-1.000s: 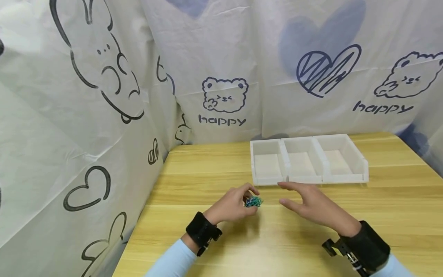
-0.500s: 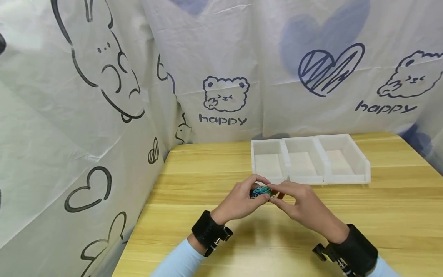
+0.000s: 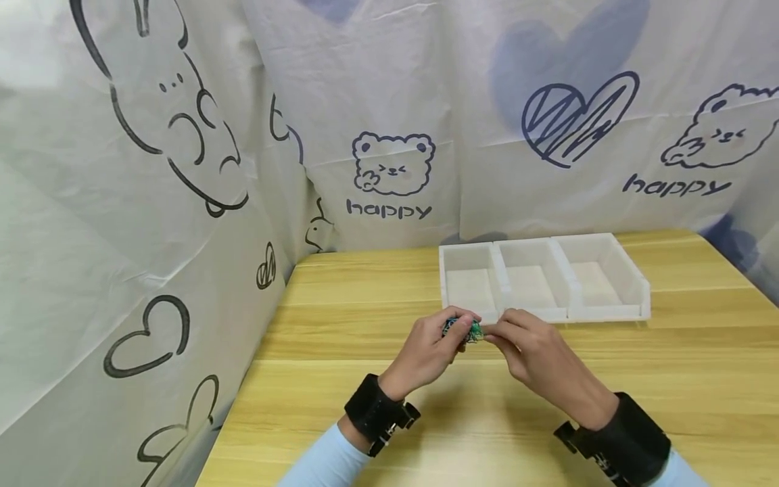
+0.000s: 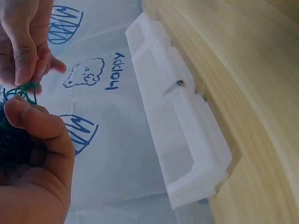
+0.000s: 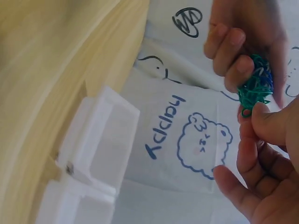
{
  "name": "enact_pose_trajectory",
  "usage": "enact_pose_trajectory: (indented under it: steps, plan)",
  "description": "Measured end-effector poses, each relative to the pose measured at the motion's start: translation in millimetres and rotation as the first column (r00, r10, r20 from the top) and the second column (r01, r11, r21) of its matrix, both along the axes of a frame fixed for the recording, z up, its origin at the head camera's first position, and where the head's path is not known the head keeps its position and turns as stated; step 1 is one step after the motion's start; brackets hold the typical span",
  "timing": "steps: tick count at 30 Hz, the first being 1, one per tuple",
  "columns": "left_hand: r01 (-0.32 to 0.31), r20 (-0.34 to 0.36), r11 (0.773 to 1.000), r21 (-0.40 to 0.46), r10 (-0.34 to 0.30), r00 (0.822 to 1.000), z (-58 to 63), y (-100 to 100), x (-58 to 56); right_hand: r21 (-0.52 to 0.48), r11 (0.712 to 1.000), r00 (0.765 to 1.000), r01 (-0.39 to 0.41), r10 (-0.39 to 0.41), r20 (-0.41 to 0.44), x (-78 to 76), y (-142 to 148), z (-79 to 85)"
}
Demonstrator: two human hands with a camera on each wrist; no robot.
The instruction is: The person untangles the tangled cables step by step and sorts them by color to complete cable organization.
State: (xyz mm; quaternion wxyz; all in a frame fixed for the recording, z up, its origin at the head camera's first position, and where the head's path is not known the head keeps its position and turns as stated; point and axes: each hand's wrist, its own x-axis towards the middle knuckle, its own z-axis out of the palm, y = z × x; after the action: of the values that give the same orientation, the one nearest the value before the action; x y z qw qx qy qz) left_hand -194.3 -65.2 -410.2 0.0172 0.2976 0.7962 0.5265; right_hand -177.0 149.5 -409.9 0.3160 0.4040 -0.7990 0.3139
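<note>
Left hand (image 3: 429,348): in front of the tray's left section; fingers curled round the bundle, thumb laid over it. Risk: too hard a squeeze could pack the tangle tighter; too slack, and it may drop short of the tray.
Bundle (image 3: 476,331): thin green and blue strands, clumped; just in front of the tray's left section, between the hands. Risk: strands cross, so pulling one may knot or drag out others.
Green loop (image 5: 246,112): bundle's end, toward the right hand; material cannot be told. Risk: being thin, it could slip free or spring back.
Right hand (image 3: 541,355): in front of the tray's middle section; thumb and forefinger pinching the green loop, remaining fingers bent. Risk: a sudden release could swing the knuckles into the tray.
Tray (image 3: 566,279): white, three sections; landmark. Risk: may shift if knocked.
</note>
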Motion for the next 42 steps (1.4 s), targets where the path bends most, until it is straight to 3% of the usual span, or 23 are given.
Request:
enact_pose_trajectory:
  steps: [7,11,13,16,18,23,25,28,30,33,37,39,42]
  plan:
    - [-0.031,0.155,0.993,0.116,0.012,0.988,3.3,-12.7,-2.3,0.064,0.992,0.994,0.109,-0.11,0.003,0.5,21.2,6.1]
    - [-0.096,0.194,0.972,0.212,0.055,0.98,4.7,-29.5,-7.5,0.074,0.981,0.979,0.179,-0.185,0.082,4.1,43.0,5.0]
    - [-0.161,0.2,0.953,0.256,0.11,0.974,4.9,-39.2,-10.1,0.075,0.974,0.968,0.215,-0.223,0.117,4.9,53.4,6.0]
    - [-0.26,0.189,0.919,0.297,0.21,0.959,5.0,-50.8,-11.7,0.062,0.964,0.953,0.26,-0.266,0.146,4.6,69.0,8.3]
    - [-0.289,0.175,0.909,0.302,0.245,0.954,5.8,-54.8,-11.2,0.046,0.961,0.947,0.273,-0.277,0.162,3.9,78.0,9.9]
    - [-0.274,0.115,0.903,0.33,0.249,0.962,8.1,-53.8,-10.7,-0.01,0.958,0.946,0.285,-0.28,0.162,-1.9,93.0,4.5]
    - [-0.279,0.074,0.888,0.364,0.271,0.96,9.6,-52.5,-10.7,-0.055,0.958,0.951,0.282,-0.271,0.152,-12.2,105.4,-12.5]
    - [-0.294,-0.005,0.858,0.422,0.326,0.945,14.8,-52.0,-8.5,-0.104,0.956,0.951,0.276,-0.256,0.172,-18.3,115.2,-20.7]
    - [-0.302,-0.058,0.834,0.463,0.369,0.928,20.3,-52.6,-6.3,-0.109,0.952,0.949,0.287,-0.266,0.171,-19.1,116.2,-17.4]
    - [-0.316,-0.119,0.792,0.523,0.435,0.893,28.4,-53.7,-5.8,-0.066,0.949,0.937,0.309,-0.292,0.194,-11.0,105.7,4.8]
    - [-0.337,-0.144,0.724,0.602,0.514,0.846,36.7,-56.8,-9.6,0.03,0.96,0.933,0.28,-0.279,0.227,-5.8,95.3,18.3]
    - [-0.346,-0.117,0.667,0.66,0.546,0.83,41.0,-60.6,-11.6,0.097,0.958,0.937,0.269,-0.284,0.203,-6.8,94.2,18.3]
    - [-0.348,-0.043,0.536,0.769,0.587,0.809,50.1,-71.6,-14.6,0.165,0.935,0.928,0.313,-0.338,0.155,-10.9,100.5,14.6]
